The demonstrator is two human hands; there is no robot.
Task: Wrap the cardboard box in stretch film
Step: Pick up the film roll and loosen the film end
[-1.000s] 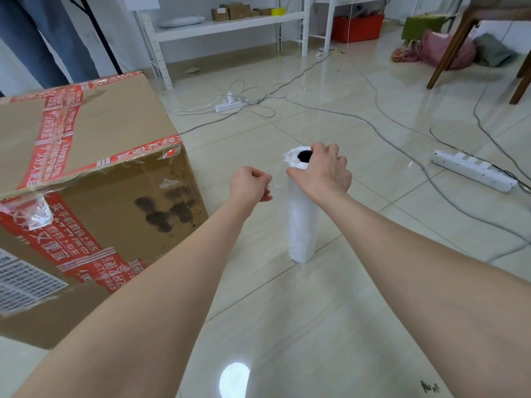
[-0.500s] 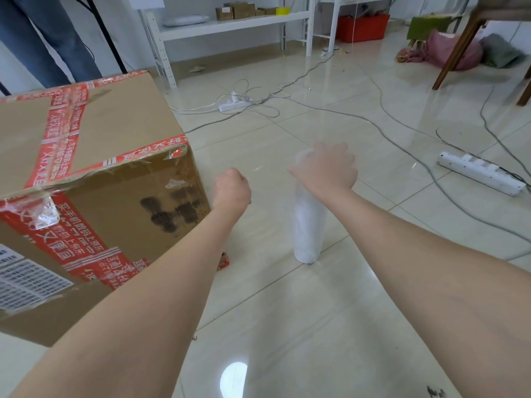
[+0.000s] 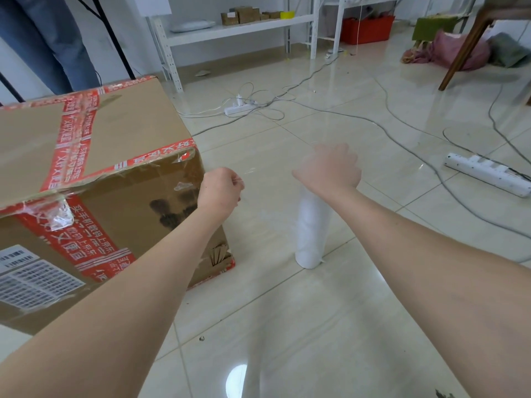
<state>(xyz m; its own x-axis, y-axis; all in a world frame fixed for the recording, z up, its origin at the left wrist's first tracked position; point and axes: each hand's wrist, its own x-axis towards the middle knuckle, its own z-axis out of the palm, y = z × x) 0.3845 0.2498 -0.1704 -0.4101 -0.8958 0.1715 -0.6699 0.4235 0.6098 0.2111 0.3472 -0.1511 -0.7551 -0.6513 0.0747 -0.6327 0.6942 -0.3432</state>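
Observation:
A large cardboard box (image 3: 120, 156) sealed with red printed tape stands on the floor at the left. A white roll of stretch film (image 3: 311, 234) stands upright on the tiles to its right. My right hand (image 3: 327, 170) covers and grips the roll's top end. My left hand (image 3: 219, 191) hovers beside the box's near corner with its fingers curled, pinching the edge of a clear sheet of film. The film stretches faintly between my two hands and is hard to see.
Two white power strips (image 3: 238, 106) (image 3: 485, 173) and grey cables cross the tiled floor beyond the roll. A white shelf rack (image 3: 238, 30) stands at the back. A person's jeans-clad legs (image 3: 57, 44) stand behind the box. A wooden chair leg (image 3: 465, 47) is at far right.
My left hand has moved left from beside the roll's top toward the box corner, drawing film off the roll. My right hand stayed on the roll's top and now hides its core hole.

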